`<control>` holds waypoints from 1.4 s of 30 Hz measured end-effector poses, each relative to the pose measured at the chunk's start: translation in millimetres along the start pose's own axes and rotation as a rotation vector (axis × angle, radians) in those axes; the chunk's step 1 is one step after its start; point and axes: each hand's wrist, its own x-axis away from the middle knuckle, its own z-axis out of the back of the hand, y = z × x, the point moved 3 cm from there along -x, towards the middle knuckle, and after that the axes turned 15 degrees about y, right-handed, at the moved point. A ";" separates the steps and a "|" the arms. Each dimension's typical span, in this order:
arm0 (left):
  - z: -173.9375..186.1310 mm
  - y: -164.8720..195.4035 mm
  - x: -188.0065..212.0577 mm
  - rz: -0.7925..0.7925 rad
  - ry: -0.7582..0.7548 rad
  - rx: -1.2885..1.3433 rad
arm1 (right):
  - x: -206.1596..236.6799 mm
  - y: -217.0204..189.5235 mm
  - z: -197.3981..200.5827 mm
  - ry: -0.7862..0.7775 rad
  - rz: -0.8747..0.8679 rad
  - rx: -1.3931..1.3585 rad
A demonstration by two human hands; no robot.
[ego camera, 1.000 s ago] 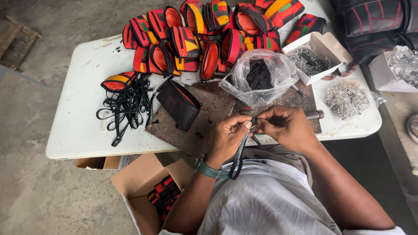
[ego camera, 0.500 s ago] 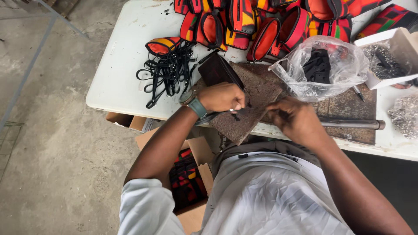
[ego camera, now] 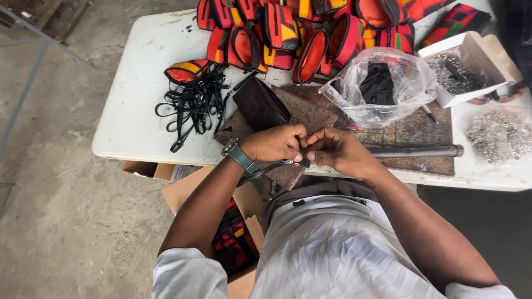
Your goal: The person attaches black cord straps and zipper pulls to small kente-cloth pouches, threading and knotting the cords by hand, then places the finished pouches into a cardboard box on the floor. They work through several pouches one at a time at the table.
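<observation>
My left hand (ego camera: 272,143) and my right hand (ego camera: 337,151) meet at the front edge of the white table (ego camera: 138,77), fingertips pinched together on one end of a thin black strap (ego camera: 265,168). The strap hangs leftward under my left wrist, which wears a green watch. Just beyond my hands lies a dark pouch (ego camera: 260,104) on a worn brown board (ego camera: 410,130).
A tangle of black straps (ego camera: 191,102) lies left of the pouch. Several red, orange and black patterned pouches (ego camera: 310,27) are piled at the back. A clear bag (ego camera: 382,83), a white box of small metal parts (ego camera: 468,63), a metal rod (ego camera: 415,150) and loose hardware (ego camera: 496,135) sit right. Cardboard boxes (ego camera: 233,243) stand under the table.
My left hand has come back from the dark pouch to meet my right hand. Both now pinch the black strap at the table edge. The view has shifted slightly.
</observation>
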 end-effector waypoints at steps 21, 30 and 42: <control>-15.9 6.3 1.5 -0.486 0.419 -1.091 | -109.9 -57.3 -18.7 0.163 0.590 1.243; 17.1 -17.0 -29.7 -0.256 0.201 -0.662 | -3.8 -139.7 3.6 -0.164 0.930 0.794; 17.3 0.7 -28.7 -0.106 0.155 -0.782 | -18.1 -109.8 -31.0 -0.274 0.760 0.995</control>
